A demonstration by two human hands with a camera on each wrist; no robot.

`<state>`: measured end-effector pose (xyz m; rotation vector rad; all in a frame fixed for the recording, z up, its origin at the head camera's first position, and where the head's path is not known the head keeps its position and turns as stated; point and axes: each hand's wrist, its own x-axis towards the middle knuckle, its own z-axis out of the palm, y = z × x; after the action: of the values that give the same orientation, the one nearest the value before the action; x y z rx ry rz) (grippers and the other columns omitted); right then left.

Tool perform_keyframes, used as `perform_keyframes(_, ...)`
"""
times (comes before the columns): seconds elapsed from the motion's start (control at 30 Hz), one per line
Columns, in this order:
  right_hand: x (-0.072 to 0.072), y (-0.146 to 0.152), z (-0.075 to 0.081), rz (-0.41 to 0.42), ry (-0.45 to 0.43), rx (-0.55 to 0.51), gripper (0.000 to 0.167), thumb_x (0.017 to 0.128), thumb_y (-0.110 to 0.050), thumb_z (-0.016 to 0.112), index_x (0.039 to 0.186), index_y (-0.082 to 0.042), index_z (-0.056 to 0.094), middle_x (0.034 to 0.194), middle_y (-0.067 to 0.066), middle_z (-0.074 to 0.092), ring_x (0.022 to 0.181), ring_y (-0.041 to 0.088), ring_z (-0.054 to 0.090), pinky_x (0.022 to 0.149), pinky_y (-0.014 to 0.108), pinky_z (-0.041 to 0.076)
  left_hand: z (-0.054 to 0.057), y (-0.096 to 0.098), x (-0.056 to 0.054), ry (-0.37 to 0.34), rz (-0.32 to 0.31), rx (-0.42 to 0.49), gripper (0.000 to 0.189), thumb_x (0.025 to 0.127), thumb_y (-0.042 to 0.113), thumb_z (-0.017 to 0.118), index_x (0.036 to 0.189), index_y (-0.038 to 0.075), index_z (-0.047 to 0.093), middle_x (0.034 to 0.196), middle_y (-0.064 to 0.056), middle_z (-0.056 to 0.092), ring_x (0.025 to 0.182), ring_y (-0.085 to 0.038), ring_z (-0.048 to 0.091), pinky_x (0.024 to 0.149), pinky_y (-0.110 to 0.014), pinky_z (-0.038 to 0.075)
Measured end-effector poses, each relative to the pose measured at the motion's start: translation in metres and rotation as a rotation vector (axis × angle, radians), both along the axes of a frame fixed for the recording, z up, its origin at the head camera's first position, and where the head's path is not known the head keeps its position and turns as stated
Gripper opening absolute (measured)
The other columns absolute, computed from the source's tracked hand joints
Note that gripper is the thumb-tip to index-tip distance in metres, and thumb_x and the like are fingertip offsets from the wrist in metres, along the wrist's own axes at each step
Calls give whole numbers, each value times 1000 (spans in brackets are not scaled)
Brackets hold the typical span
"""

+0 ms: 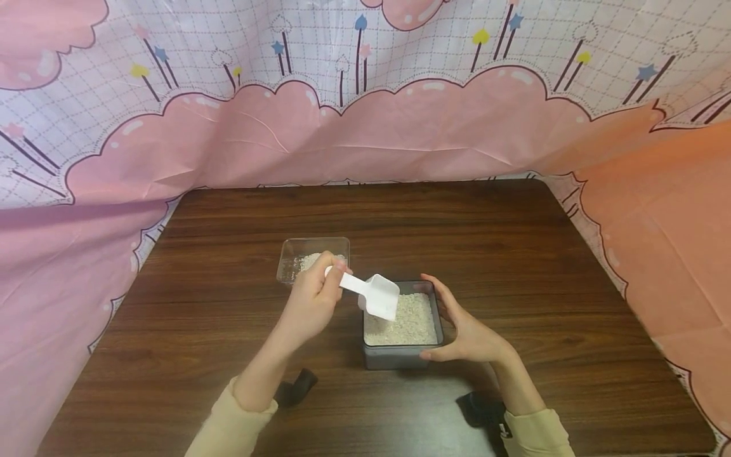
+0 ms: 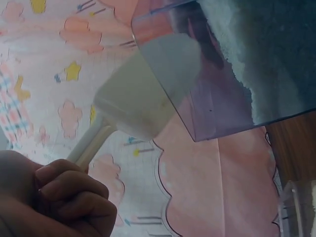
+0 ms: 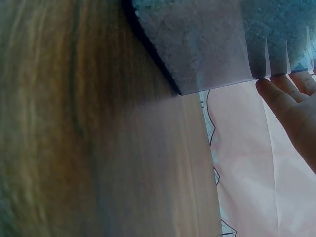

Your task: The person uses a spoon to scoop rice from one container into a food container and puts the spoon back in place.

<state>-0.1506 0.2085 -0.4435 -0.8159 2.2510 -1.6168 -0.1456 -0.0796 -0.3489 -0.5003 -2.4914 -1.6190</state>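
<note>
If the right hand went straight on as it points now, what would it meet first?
The grey container of pale grains. The right hand curves around its right side, so the palm would probably meet that wall; any gap is hard to judge.

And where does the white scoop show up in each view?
Head: white scoop just below centre, over the grey box.
Left wrist: left of centre in the upper half, its handle running down to the left hand.
Right wrist: not in it.
Shared landmark: the grey box, at upper right in left wrist and along the top in right wrist.
</note>
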Motion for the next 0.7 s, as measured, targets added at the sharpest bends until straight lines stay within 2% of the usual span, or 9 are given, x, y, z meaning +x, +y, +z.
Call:
perform_keyframes(0.17, 0, 1, 0, -5, -2, 5, 121, 67, -16, 90, 155, -29, 7, 158, 20, 11, 146, 38, 5, 108, 70, 15, 5, 11, -2, 117, -27, -214, 18, 104, 15, 45, 96, 5, 57, 53, 7, 36, 45, -4, 29, 42, -23, 25)
perform_keyframes(0.33, 1, 0, 0, -9, -1, 7, 122, 67, -16, 90, 155, -28, 7, 158, 19, 12, 145, 38, 8, 108, 70, 16, 4, 20, -2, 127, -48, -328, 15, 103, 15, 45, 96, 5, 54, 51, 7, 34, 45, -7, 31, 44, -25, 26)
perform_keyframes(0.5, 1, 0, 0, -6, -1, 11, 122, 68, -16, 90, 156, -27, 7, 158, 21, 9, 145, 38, 9, 108, 69, 18, -8, 25, -3, 107, -50, -333, 16, 103, 16, 46, 95, 5, 54, 51, 8, 33, 45, -6, 31, 43, -24, 26)
perform_keyframes(0.7, 0, -1, 0, -4, 11, 15, 122, 67, -17, 90, 156, -27, 6, 158, 22, 9, 145, 38, 12, 107, 69, 19, -23, 27, -5, 79, -51, -231, 15, 102, 12, 46, 96, 2, 56, 51, 8, 34, 43, -4, 28, 40, -20, 24)
